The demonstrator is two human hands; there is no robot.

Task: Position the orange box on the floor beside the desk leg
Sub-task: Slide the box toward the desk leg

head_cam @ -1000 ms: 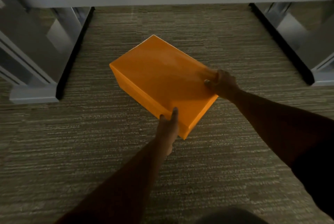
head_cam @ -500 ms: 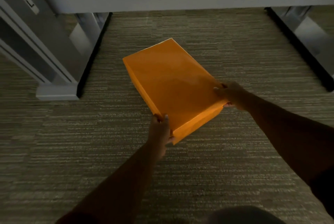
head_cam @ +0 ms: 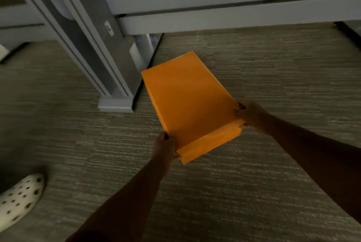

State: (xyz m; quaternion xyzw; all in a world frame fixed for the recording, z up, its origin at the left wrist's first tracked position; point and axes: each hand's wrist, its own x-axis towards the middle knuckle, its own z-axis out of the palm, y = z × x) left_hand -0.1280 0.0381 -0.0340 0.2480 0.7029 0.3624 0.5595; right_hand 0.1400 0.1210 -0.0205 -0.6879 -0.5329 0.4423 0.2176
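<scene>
An orange box [head_cam: 191,103] with a closed lid is held low over the carpet in the middle of the head view. Its long side runs away from me, the far end tilted toward the grey desk leg [head_cam: 97,50]. My left hand [head_cam: 166,147] grips the near left corner. On the near right corner my right hand [head_cam: 251,114] is closed, fingers under the edge. The box's far left corner lies just right of the leg's foot [head_cam: 116,103]. I cannot tell whether the box touches the floor.
A grey crossbar [head_cam: 224,9] of the desk spans the top. Another dark desk foot [head_cam: 349,32] shows at the far right. A white shoe with dark holes [head_cam: 18,198] is at the lower left. Striped grey carpet [head_cam: 263,183] covers the floor.
The box has turned so its long side points away from me, and it has come closer to the desk leg. The view has swung left; the shoe has come into view.
</scene>
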